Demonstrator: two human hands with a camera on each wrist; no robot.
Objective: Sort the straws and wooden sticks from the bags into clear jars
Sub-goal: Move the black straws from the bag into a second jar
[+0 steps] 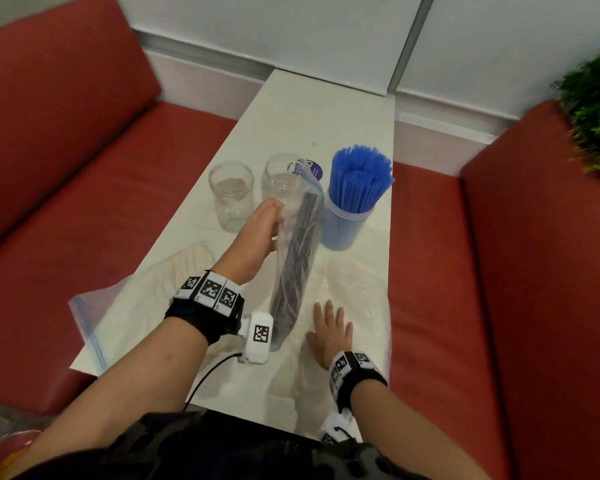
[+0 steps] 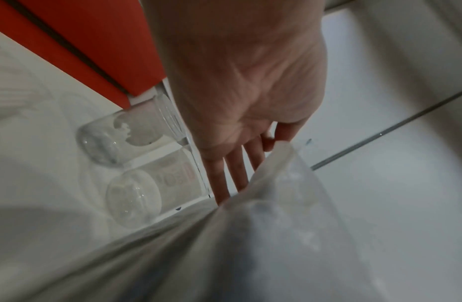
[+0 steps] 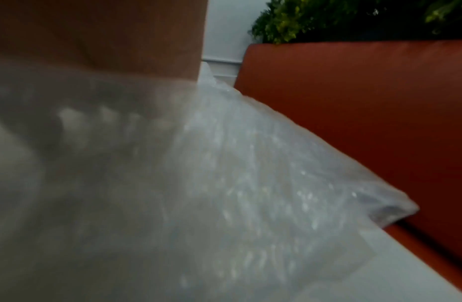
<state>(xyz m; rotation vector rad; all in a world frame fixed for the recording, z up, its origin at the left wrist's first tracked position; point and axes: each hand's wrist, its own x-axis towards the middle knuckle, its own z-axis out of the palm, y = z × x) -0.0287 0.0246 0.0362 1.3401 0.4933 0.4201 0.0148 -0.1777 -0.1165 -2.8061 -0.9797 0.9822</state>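
A bag of black straws (image 1: 297,251) is held up by the left hand (image 1: 257,233).
An empty flat bag (image 1: 354,299) beside it is pressed by the right hand (image 1: 329,332), fingers straight.

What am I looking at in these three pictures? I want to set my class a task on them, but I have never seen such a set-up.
No machine here: a person wears one camera on the head and one on each wrist, on black bands with square markers. The head view looks down on a white table between red seats. The left hand holds up a clear bag of dark straws. The left wrist view shows that palm and bag from close by. The right hand lies flat on an empty bag, which fills the blurred right wrist view. On the table stand two empty jars and a jar of blue straws. Another bag, holding pale sticks, lies on the left.
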